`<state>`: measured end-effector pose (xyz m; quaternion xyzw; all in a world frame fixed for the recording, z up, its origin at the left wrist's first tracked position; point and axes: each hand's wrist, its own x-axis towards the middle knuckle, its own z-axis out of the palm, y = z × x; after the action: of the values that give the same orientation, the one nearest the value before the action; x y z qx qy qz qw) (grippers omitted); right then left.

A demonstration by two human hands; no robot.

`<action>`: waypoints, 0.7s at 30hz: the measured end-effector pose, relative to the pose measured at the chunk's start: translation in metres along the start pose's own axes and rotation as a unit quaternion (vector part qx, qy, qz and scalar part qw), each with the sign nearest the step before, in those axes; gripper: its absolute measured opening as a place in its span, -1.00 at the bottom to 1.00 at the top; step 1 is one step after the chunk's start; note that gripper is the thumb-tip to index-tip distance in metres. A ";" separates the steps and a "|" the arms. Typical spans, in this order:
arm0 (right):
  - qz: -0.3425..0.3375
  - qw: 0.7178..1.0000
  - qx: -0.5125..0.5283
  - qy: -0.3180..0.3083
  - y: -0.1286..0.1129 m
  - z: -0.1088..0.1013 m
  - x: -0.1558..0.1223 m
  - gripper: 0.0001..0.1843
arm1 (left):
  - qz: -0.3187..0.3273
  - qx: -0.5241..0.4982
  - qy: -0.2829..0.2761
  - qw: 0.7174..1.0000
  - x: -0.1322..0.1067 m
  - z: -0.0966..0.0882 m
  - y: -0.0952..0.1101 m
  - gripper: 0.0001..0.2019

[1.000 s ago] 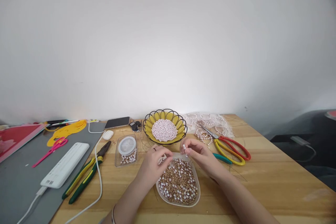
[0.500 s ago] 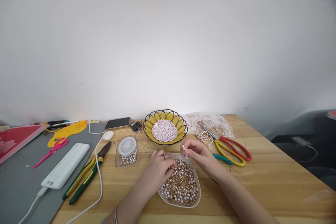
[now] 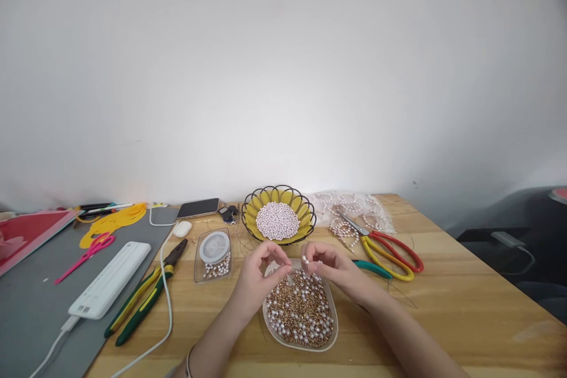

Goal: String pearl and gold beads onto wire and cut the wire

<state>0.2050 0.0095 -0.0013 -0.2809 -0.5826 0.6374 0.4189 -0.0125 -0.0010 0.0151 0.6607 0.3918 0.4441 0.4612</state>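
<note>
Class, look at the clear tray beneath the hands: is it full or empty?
Full: gold and pearl beads cover the clear tray almost to its rim.

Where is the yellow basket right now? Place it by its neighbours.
Head view: the yellow basket sits mid-table, just beyond the bead tray, with the spool box to its left and the scissors to its right.

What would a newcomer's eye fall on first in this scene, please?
Probably the left hand and right hand meeting at front centre over a clear tray of gold and pearl beads, the right pinching a few small pearl beads. Behind them stands a yellow wire basket of pale beads, with red-and-yellow scissors to its right.
</note>
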 end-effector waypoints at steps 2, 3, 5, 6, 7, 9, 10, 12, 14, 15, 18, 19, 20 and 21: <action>0.011 0.999 0.006 -0.029 0.000 0.001 -0.001 -0.64 | 0.003 -0.058 0.031 0.998 0.000 -0.002 0.000 -0.86; 0.016 0.999 0.006 -0.039 0.000 0.002 -0.001 -0.63 | 0.006 -0.080 0.042 0.996 0.000 -0.002 0.000 -0.83; 0.023 0.998 0.001 -0.052 0.000 0.002 -0.002 -0.62 | 0.013 -0.112 0.054 0.992 -0.001 -0.002 0.000 -0.78; 0.025 0.998 -0.004 -0.056 -0.001 0.002 -0.003 -0.62 | 0.015 -0.120 0.056 0.991 -0.002 -0.002 0.000 -0.76; 0.025 0.998 -0.009 -0.059 -0.001 0.003 -0.003 -0.61 | 0.016 -0.125 0.056 0.990 -0.002 -0.002 0.000 -0.75; 0.023 0.997 -0.017 -0.067 -0.003 0.003 -0.004 -0.61 | 0.017 -0.126 0.058 0.990 -0.002 -0.001 0.001 -0.74; 0.023 0.997 -0.020 -0.069 -0.003 0.003 -0.004 -0.61 | 0.017 -0.124 0.060 0.990 -0.002 -0.001 0.002 -0.73; 0.024 0.997 -0.026 -0.072 -0.004 0.003 -0.004 -0.61 | 0.018 -0.115 0.069 0.991 -0.001 -0.001 0.002 -0.72; 0.027 0.996 -0.033 -0.072 -0.005 0.003 -0.005 -0.62 | 0.018 -0.108 0.074 0.991 -0.001 -0.001 0.002 -0.72; 0.027 0.996 -0.036 -0.072 -0.005 0.003 -0.005 -0.62 | 0.018 -0.107 0.075 0.991 -0.001 -0.001 0.002 -0.72; 0.029 0.996 -0.039 -0.074 -0.006 0.004 -0.005 -0.62 | 0.018 -0.108 0.077 0.991 -0.001 -0.001 0.001 -0.73; 0.030 0.996 -0.039 -0.074 -0.006 0.004 -0.005 -0.62 | 0.019 -0.110 0.076 0.991 -0.001 -0.001 0.000 -0.73; 0.029 0.996 -0.040 -0.074 -0.007 0.004 -0.004 -0.62 | 0.020 -0.112 0.074 0.991 -0.001 -0.001 0.000 -0.74; 0.030 0.996 -0.040 -0.073 -0.007 0.004 -0.004 -0.63 | 0.021 -0.113 0.071 0.991 -0.001 -0.001 0.000 -0.74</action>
<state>0.2049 0.0034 0.0061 -0.2674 -0.6282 0.6445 0.3442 -0.0137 -0.0021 0.0146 0.5789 0.3568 0.5413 0.4945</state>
